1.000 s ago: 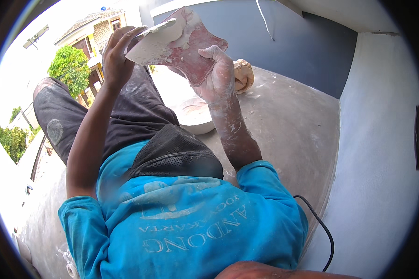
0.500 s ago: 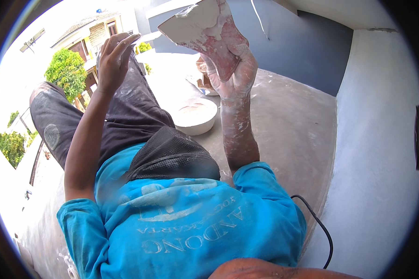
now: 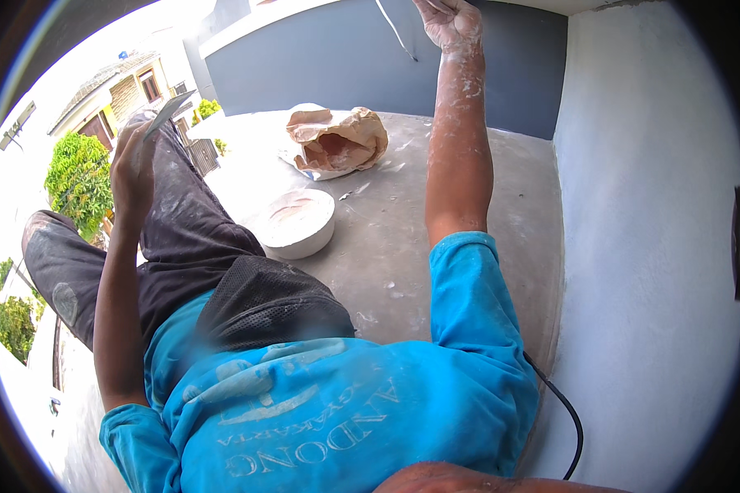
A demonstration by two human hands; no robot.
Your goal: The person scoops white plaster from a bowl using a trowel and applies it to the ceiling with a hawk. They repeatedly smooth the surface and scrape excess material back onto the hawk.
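My left hand (image 3: pixel 132 171) is raised over my leg, its fingers closed round a flat, thin-bladed putty knife (image 3: pixel 169 113) that points up and to the right. My right arm stretches up to the top edge of the view. There my right hand (image 3: pixel 454 26), smeared with white putty, is closed, and only a sliver of what it grips shows. In the earlier frame it held a wide, reddish putty spreader coated in putty; most of that is now past the upper edge. Between the arms stands a white bowl (image 3: pixel 311 240) with pale putty in it.
A crumpled, open paper sack (image 3: pixel 362 135) with powder inside stands behind the bowl on the grey, spattered floor (image 3: pixel 386 283). A grey-blue low wall (image 3: pixel 304 70) closes the back, a white wall (image 3: pixel 641 246) the right. A black cable (image 3: pixel 569 407) runs by my right shoulder.
My right hand has gone up and to the right with the spreader, which has left the view. My left hand has moved left and lower. The view has shifted, uncovering the sack.
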